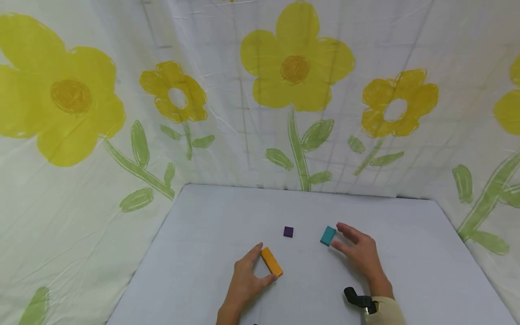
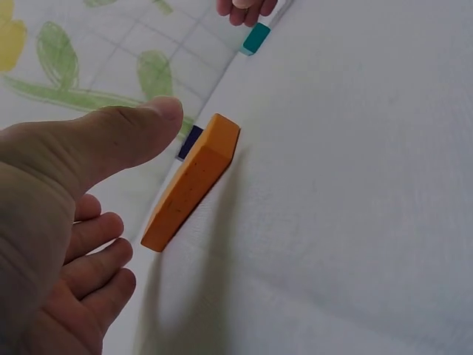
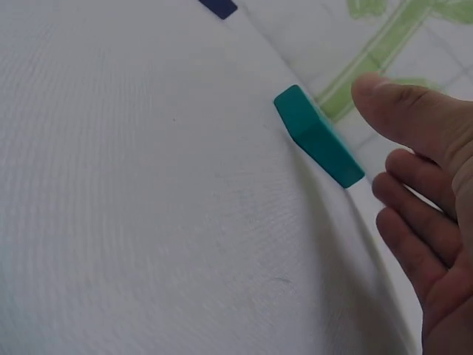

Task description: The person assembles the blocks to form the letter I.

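A long orange block (image 1: 271, 262) lies on the white table, and my left hand (image 1: 247, 279) is beside it with thumb and fingers spread toward its two ends. In the left wrist view a gap shows between the thumb (image 2: 140, 133) and the orange block (image 2: 194, 181). A shorter teal block (image 1: 328, 236) lies farther right. My right hand (image 1: 361, 253) is at its right side, thumb and fingers apart; the right wrist view shows the teal block (image 3: 318, 137) clear of the fingers (image 3: 414, 192). Neither hand grips anything.
A small dark purple block (image 1: 288, 232) sits on the table (image 1: 219, 216) between and beyond the hands. Behind the table's back edge hangs a white curtain (image 1: 227, 149) printed with yellow flowers. A black strap device (image 1: 359, 300) is on the right wrist.
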### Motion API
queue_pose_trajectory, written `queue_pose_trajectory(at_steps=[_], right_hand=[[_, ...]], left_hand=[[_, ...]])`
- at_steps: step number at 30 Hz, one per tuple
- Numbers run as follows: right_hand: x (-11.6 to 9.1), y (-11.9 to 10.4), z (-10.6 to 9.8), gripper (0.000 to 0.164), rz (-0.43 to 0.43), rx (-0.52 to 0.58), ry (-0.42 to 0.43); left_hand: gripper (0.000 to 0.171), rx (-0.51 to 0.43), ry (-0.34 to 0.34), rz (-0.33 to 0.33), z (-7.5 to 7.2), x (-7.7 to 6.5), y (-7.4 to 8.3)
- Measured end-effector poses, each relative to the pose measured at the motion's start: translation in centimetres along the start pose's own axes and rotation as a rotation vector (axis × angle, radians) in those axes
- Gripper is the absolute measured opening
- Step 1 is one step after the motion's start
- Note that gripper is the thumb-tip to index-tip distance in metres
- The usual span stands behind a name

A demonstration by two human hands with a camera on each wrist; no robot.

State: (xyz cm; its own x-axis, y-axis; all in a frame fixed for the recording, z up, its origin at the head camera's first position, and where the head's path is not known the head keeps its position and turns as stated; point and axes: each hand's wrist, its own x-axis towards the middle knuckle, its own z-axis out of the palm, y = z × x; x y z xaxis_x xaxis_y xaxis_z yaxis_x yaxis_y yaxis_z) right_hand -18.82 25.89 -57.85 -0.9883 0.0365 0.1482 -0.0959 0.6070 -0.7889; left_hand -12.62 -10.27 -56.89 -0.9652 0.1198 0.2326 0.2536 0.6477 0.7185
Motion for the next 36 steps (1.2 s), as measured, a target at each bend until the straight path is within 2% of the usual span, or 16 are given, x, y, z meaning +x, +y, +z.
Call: queue_pose_trajectory(at_steps=[9, 20, 24, 36], right_hand=[[0.5, 0.6, 0.6, 0.068, -0.002, -0.002, -0.008], [0.5, 0.2, 0.9, 0.067, -0.063, -0.074, -0.004], [0.6, 0.2, 0.9, 0.065, -0.058, -0.072, -0.016], [0.4, -0.5, 0.9, 0.066, -0.042, -0.083, -0.024]], left_hand=[[0.094, 0.006, -0.063, -0.036, 0.4, 0.0, -0.3], [0.092, 0.046, -0.085, -0.056, 0.8, 0.2, -0.2], [0.091, 0.053, -0.095, -0.072, 0.9, 0.2, -0.1], [0.090, 0.065, -0.094, -0.063, 0.9, 0.3, 0.0]])
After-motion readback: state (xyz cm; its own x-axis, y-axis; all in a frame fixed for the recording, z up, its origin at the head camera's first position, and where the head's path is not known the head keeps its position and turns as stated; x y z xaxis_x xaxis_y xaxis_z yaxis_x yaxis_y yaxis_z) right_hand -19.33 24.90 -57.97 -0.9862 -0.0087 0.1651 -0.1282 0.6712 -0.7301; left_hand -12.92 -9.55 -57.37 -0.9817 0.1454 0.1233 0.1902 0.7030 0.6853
